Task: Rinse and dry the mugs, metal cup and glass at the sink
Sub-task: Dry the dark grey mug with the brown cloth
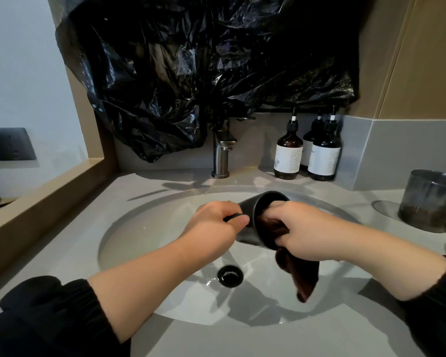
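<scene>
Dark grey and matte, the mug [255, 204] is lying on its side in mid-air over the sink [144, 228], at the centre of the frame. Its long axis is running left to right, and its mouth is facing the right hand [312, 230]. The left hand [216, 222] is gripping the handle, fingers curled round it, and is bearing the mug's weight. The right hand is bunching a brown cloth [304, 276] and pushing it into the mouth. Its fingertips are hidden inside, and the cloth's loose end is hanging toward the lower right, above the basin. Judging by this, the inside is being dried, so the wiping is turning on the right hand, which is sitting directly at the opening. No water is running from the tap [220, 155] in the upper middle. At the right edge a shiny cup [430, 199] is standing on the bench [75, 240]; whether it is glass or metal I cannot tell.
</scene>
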Motion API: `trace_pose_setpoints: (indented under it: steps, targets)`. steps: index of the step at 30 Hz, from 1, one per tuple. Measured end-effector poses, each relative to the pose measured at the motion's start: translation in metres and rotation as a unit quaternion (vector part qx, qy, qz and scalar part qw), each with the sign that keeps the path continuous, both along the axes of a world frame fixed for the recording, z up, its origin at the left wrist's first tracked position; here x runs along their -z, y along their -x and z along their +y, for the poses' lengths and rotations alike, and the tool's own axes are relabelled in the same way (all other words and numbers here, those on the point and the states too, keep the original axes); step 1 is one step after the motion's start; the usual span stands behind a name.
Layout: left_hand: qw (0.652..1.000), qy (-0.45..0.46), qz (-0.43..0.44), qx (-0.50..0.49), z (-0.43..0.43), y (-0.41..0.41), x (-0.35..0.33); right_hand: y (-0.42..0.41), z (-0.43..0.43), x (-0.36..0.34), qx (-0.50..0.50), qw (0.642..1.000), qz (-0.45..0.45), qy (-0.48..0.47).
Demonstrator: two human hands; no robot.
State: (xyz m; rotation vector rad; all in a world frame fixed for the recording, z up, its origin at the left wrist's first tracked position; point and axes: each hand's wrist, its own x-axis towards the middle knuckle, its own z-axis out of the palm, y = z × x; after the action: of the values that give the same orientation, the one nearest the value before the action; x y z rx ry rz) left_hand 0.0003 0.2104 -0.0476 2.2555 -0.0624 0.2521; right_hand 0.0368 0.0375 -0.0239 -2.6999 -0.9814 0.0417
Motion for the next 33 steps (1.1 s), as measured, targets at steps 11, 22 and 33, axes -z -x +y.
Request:
trace_pose_setpoints:
  steps: [11,22,33]
  targets:
    - [0.998,-0.039,0.031,-0.044,0.011,-0.005,0.001,-0.001,-0.005,-0.007,-0.01,0.993,0.113,-0.025]
    - [0.995,-0.086,-0.037,0.021,0.003,0.004,-0.001,0.012,0.012,0.004,0.136,0.793,0.376,-0.46]
    - [1.0,0.011,0.012,-0.004,0.028,-0.011,0.007,0.007,-0.003,-0.006,0.109,0.869,0.324,-0.359]
